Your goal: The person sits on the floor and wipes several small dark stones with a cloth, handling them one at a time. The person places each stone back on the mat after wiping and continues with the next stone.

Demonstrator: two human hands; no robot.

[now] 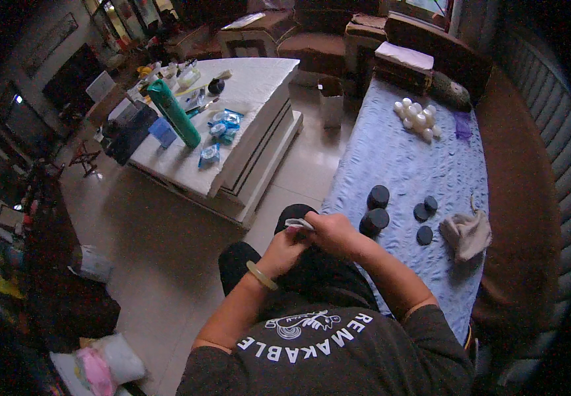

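Observation:
My left hand (284, 250), with a pale bangle (261, 275) at its wrist, and my right hand (334, 231) meet above my lap. Between their fingers is a small white and pinkish item (299, 224), perhaps cloth or paper; the fingers hide most of it. Right of my hands, two large dark round containers (378, 197) (375, 221) stand on a blue quilted cover (354, 168). Several smaller dark round lids or pots (424, 235) lie beyond them, beside a crumpled grey-beige cloth (466, 234). Farther up the cover sits a cluster of white-capped bottles or jars (418, 118).
Left of the cover stands a white-topped table (260, 84) bearing a green cylinder (174, 114), blue-and-white packets (209, 155) and a blue box (162, 132). A waste bin (331, 104) stands between table and couch. Purple mesh (462, 125) lies near the bottles.

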